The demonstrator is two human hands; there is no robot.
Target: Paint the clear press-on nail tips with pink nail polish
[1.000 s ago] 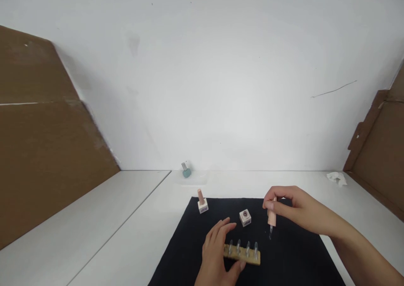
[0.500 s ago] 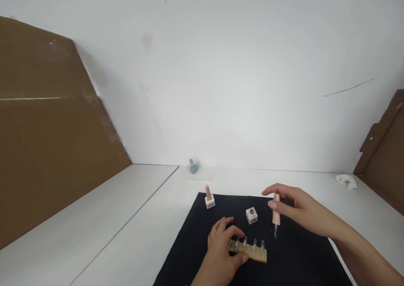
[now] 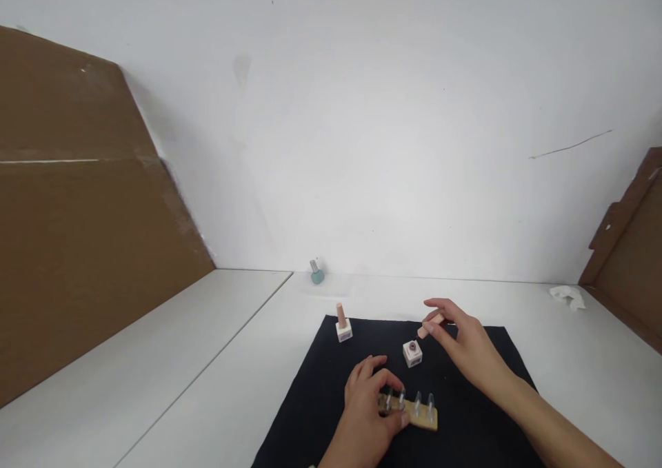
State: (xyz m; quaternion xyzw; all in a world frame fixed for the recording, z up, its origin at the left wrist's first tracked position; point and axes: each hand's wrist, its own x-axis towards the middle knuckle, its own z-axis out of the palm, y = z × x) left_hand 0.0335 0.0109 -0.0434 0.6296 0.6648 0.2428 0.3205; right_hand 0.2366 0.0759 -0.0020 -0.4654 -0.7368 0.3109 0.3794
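Observation:
My left hand (image 3: 368, 406) grips the left end of a wooden strip (image 3: 421, 414), which carries a row of clear nail tips on upright pegs. My right hand (image 3: 460, 337) pinches a pale pink nail polish cap (image 3: 428, 327), now tilted almost level, and its brush is hidden. Just below the cap stands an open white square polish bottle (image 3: 412, 353) with a dark round neck. Farther left, a white square bottle (image 3: 342, 330) stands upright with a pink cap on it.
The items lie on a black cloth mat (image 3: 310, 420) on a white table (image 3: 207, 358). A teal polish bottle (image 3: 317, 275) stands beyond the mat by the white wall, a crumpled tissue (image 3: 567, 297) lies at the far right, and cardboard panels (image 3: 77, 213) flank the table.
My right hand has moved left and down, tilting the pink cap from upright to nearly level above the open bottle. My left hand has shifted slightly on the strip.

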